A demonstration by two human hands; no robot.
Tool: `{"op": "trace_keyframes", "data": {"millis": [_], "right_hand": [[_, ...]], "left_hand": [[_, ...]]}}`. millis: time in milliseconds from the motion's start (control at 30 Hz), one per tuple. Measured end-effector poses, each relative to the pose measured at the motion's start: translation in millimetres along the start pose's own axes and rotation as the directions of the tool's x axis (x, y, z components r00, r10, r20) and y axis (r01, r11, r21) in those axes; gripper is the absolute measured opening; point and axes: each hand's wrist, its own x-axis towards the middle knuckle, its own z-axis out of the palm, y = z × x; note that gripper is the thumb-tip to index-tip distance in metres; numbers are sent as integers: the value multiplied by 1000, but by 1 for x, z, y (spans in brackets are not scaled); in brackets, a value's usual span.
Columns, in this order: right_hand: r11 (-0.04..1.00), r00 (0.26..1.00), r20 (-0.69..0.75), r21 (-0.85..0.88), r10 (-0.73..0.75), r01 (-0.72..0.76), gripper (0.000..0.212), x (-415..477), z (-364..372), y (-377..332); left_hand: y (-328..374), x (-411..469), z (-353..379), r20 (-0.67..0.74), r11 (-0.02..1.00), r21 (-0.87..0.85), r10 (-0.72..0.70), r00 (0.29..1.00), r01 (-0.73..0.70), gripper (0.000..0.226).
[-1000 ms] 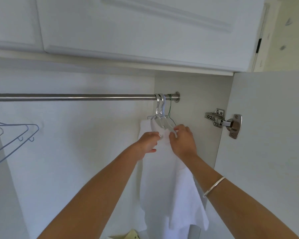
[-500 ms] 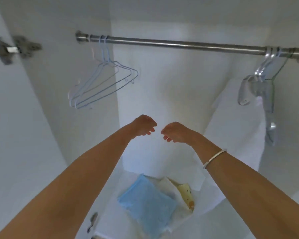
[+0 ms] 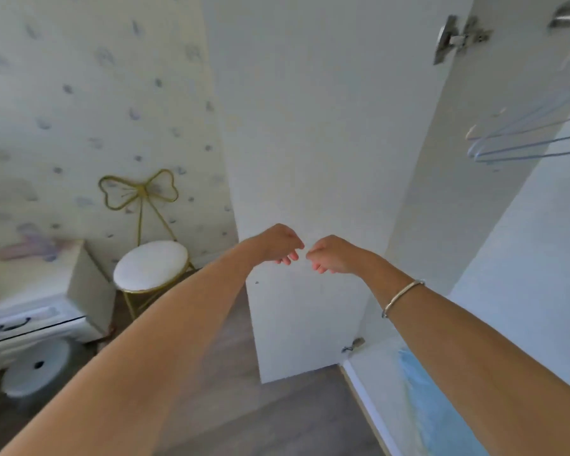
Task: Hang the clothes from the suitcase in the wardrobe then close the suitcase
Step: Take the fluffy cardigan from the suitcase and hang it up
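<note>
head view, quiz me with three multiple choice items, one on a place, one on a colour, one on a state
1. In the view, the stool stands where from the open wardrobe door?
A) to its left
B) to its right
C) behind it

2. The stool's seat is:
A) blue
B) white
C) black

3. The left hand and right hand:
A) both grip a rail
B) one holds a shirt
C) both hold nothing

Answers:
1 A, it sits by the wallpapered wall, left of the door.
2 B, the round cushion is white on a gold frame.
3 C, the fingers hang loosely curled with nothing in them.
</note>
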Motion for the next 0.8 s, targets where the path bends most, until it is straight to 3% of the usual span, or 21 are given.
{"op": "trace_keyframes", "data": {"millis": [233,367,467,533,633,700,800], "right_hand": [[960,945,254,-134,-207,246,34,-18,147,-145],[927,895,330,-119,-300,355,30,-42,249,-227],[881,831,412,-125,-373,457,30,-64,317,-282],[836,761,505,-130,-407,534,30,-86,373,-320],[786,658,666,-172,-351,594,35,-112,426,-352],[763,631,680,-163,-372,626,34,-119,448,-362],[736,599,707,-166,-375,656,34,-115,487,-383]], "left_hand": [[-170,-129,-89,-174,947,-180,-295,939,265,30],[-260,-231,-124,-320,907,-235,-412,853,350,28],[-318,-300,-142,-403,861,-314,-502,765,399,16],[-363,-358,-148,-460,828,-351,-560,690,438,19],[-415,-415,-152,-481,751,-474,-658,579,460,28],[-436,-433,-153,-453,694,-552,-716,532,463,32],[-461,-453,-155,-346,587,-682,-785,514,437,44]]}}
